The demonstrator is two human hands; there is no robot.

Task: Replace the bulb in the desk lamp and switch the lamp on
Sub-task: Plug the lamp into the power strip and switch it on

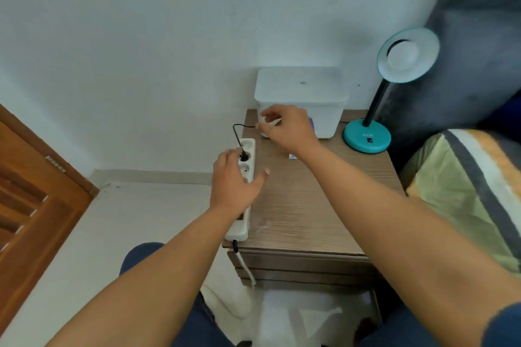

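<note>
A teal desk lamp (367, 135) stands at the back right of the wooden bedside table (304, 205), its round shade (408, 55) tilted toward me with a white bulb inside. My left hand (235, 180) lies on a white power strip (248, 146) along the table's left edge, fingers by a black plug (243, 155) seated in it. My right hand (287, 128) is closed around a small white object, probably a bulb (267, 122), in front of the white box; most of that object is hidden.
A white lidded plastic box (301, 93) sits at the back of the table. A small card or packet (292, 156) lies under my right wrist. A bed with striped bedding (465, 191) is at the right, a wooden door (36, 200) at the left.
</note>
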